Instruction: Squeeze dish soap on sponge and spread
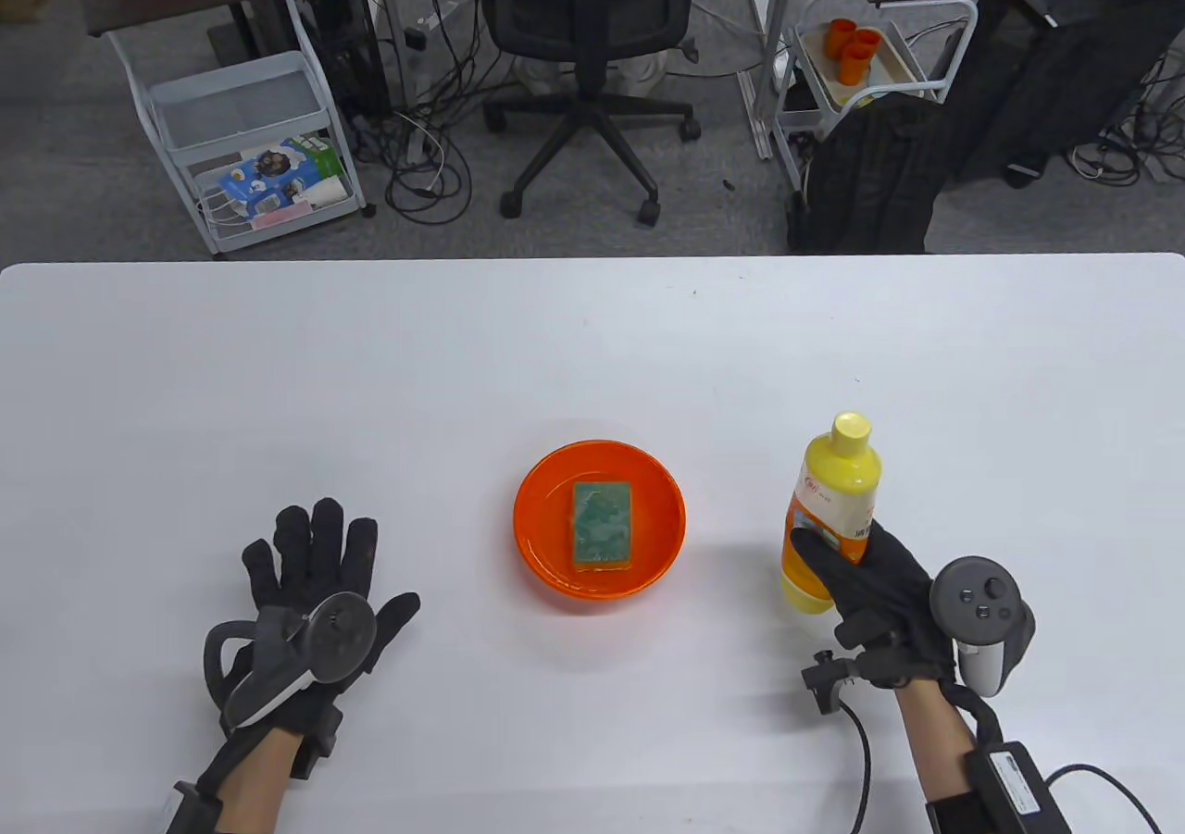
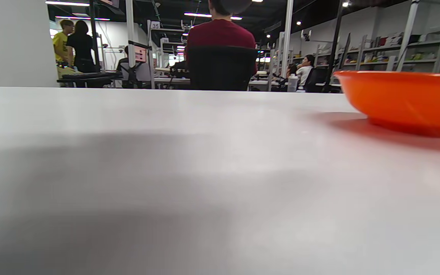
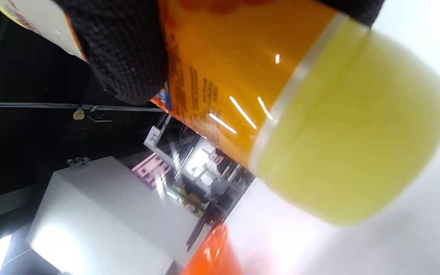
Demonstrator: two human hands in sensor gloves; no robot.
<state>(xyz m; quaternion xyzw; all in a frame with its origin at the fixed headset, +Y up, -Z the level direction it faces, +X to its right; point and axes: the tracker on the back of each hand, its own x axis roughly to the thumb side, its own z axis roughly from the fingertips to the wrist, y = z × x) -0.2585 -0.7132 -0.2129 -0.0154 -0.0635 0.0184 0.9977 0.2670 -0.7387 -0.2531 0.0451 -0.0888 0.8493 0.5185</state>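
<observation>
A green-topped yellow sponge (image 1: 603, 526) lies flat in an orange bowl (image 1: 546, 501) at the table's middle. A yellow dish soap bottle (image 1: 830, 501) with an orange label and a closed yellow cap stands upright to the right of the bowl. My right hand (image 1: 866, 584) grips the bottle around its lower body; the right wrist view shows the bottle's base (image 3: 350, 152) with a gloved finger (image 3: 124, 53) across the label. My left hand (image 1: 319, 561) rests flat on the table, fingers spread, left of the bowl. The bowl's side (image 2: 403, 99) shows in the left wrist view.
The white table (image 1: 592, 353) stretches wide around the bowl. Beyond its far edge stand an office chair (image 1: 592, 56), a white cart (image 1: 250, 140) and a black backpack (image 1: 870, 177). A cable (image 1: 861, 760) runs from my right wrist.
</observation>
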